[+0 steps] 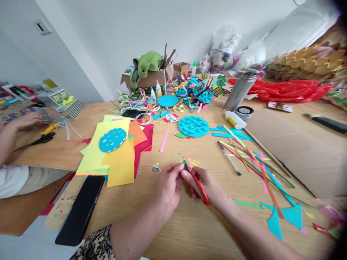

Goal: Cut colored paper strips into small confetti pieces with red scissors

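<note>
My right hand is wrapped round scissors with red handles, their dark blades pointing up and away from me. Fingertips of my left hand are pinched together beside the blades; whatever they hold is too small or hidden to name. Just past the blades lie small yellow, pink and green paper bits. Left of my left hand is a little pile of coloured paper pieces. Farther off, a blue paper disc with raised flaps rests on the table, and a pink paper strip lies to its left.
Coloured paper sheets and a black phone lie left. Paper strips, a pen, a glue bottle and a steel flask are right. A co-worker's hand shows far left.
</note>
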`<state>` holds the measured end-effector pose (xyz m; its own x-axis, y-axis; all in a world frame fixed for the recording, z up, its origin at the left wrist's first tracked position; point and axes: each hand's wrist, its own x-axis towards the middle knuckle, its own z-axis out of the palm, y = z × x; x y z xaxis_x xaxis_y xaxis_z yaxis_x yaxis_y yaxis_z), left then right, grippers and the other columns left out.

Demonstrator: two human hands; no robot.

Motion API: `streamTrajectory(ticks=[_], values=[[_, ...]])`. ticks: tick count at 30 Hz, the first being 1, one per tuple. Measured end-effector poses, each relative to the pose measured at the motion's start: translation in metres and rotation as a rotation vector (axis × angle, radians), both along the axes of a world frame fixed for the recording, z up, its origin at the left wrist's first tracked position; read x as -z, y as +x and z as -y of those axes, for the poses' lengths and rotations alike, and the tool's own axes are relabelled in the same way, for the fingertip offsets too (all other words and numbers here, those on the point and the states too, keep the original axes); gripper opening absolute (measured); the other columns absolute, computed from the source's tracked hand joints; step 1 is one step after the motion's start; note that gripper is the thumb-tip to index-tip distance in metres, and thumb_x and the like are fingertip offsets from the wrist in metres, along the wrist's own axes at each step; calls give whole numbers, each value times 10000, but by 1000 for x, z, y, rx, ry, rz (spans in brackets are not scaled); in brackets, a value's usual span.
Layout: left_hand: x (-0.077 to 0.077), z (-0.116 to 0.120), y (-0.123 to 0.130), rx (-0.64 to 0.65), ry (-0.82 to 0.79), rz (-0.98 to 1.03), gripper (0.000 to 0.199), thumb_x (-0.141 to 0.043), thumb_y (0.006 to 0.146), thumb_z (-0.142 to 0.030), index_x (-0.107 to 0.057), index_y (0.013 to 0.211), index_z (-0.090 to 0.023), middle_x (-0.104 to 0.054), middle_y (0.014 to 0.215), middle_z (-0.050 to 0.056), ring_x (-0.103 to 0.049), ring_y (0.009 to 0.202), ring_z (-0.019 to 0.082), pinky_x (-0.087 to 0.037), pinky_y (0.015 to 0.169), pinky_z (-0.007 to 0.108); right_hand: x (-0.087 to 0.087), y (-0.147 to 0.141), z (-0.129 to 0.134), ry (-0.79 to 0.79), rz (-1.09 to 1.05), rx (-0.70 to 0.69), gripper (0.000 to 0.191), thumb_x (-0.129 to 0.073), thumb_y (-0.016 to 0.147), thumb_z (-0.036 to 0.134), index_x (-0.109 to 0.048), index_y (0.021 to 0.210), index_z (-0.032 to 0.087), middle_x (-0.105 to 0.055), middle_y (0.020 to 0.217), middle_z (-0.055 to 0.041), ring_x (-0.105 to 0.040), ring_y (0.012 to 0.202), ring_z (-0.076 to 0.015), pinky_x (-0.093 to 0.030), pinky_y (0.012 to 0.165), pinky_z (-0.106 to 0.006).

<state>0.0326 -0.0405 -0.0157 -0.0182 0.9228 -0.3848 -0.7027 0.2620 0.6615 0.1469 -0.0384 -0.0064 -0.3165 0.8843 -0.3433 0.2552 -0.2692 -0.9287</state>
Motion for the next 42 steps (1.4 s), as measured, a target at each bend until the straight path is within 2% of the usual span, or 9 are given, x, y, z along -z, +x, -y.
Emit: streamTrajectory(ticks=[33,42], values=[[1,1,2,11,9,32,89,-720,656,-188,-687,709,-124,-695,780,74,-624,765,153,-450,768,281,-4,-2,-1,-3,53,41,513,-503,699,705,-356,635,218,-449,332,66,-438,265,-87,-286,283,-171],[-4,1,4,9,-10,14,94,-736,625,-189,-676,671,-133,-692,744,54,-621,741,135,-444,769,263,-1,-1,-2,-37,7,86,454,-579,714,619,-375,647,219,-462,330,62,-437,260,-99,-277,275,-173]])
